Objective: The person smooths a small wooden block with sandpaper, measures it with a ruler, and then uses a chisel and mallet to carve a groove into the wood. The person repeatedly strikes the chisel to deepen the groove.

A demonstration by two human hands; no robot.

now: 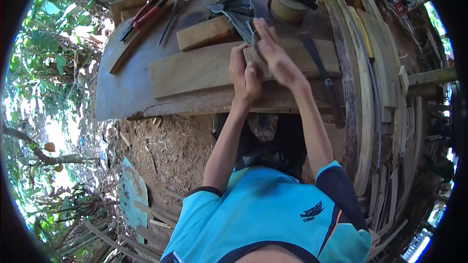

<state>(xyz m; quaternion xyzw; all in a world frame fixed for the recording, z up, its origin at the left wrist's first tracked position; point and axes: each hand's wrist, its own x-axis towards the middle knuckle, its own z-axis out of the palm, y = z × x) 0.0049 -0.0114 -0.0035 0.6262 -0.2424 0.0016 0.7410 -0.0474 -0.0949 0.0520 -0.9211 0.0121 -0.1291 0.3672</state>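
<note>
My left hand [245, 77] is closed around a small pale wooden block [256, 61] above the workbench. Against the block's right side lies my right hand [279, 61], its fingers stretched out together and pointing away from me. A grey cloth [235, 11] spreads beyond the hands, and its narrow end reaches their fingertips. Whether either hand touches the cloth is unclear. Beneath both hands a long flat board [190, 70] lies across the bench. A shorter wood piece [204, 33] rests just beyond the board, left of the cloth.
Red-handled pliers [146, 15] and a thin file [174, 14] lie on the dark bench top [119, 95] at left. A dark, long-handled chisel-like tool [324, 75] sits right of my hands. Behind it stands a round container [286, 9]. Long planks [363, 117] line the right side.
</note>
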